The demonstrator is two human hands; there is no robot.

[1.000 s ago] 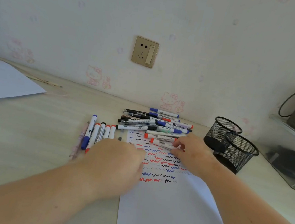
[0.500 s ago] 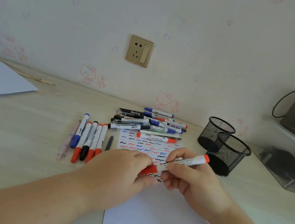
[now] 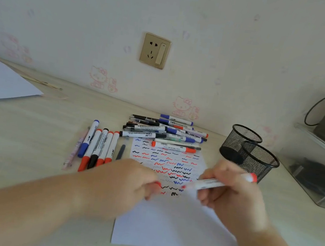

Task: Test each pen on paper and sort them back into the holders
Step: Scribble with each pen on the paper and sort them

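Right now the right hand [image 3: 232,193] grips a red marker [image 3: 219,183], fingers curled round its white barrel, the red tip pointing left just above the paper [image 3: 166,224] and the red end cap up toward the holders. The left hand [image 3: 124,183] is curled too, pinching a small red cap [image 3: 157,184] between thumb and fingers, a short gap away from the marker's tip. Both hands are blurred, so the finer finger positions are hard to read.

The paper lies at the desk's [image 3: 24,137] near edge, its far half filled with rows of red, blue and black squiggles. Across its far edge rest another red marker [image 3: 174,147] and a thin pen, and beyond them, against the wall, sits a loose pile of pens [image 3: 165,128] with blue, black and red caps. To the left of the paper a row of markers [image 3: 98,146] lies side by side, with a pink pen on its left and a dark thin pen on its right.

Two black mesh holders [image 3: 255,155] stand touching each other toward the desk's right end, just beyond the right hand. A clear tray [image 3: 314,170] sits at the right edge. A second white sheet [image 3: 4,82] lies at the far left corner, and a wall socket [image 3: 155,50] is above the pile.
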